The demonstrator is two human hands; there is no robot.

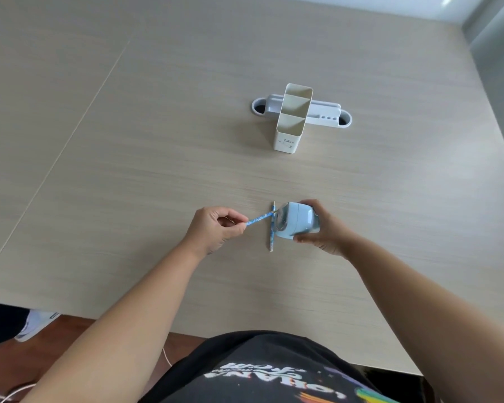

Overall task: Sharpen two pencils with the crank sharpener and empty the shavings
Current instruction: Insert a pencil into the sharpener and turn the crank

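A light blue crank sharpener (298,221) is tipped on its side just above the table, gripped around its body by my right hand (323,228). My left hand (216,226) pinches one end of a blue patterned pencil (259,219), whose other end points into the sharpener's front face. A second blue pencil (271,231) lies flat on the table beneath the first, crossing it, with its sharpened tip pointing away from me. The crank itself is hidden behind my right hand.
A white three-compartment pencil holder (291,123) stands further back on the wooden table (128,170). Behind it a white cable tray (323,114) is set into the tabletop. The table's near edge runs in front of my body.
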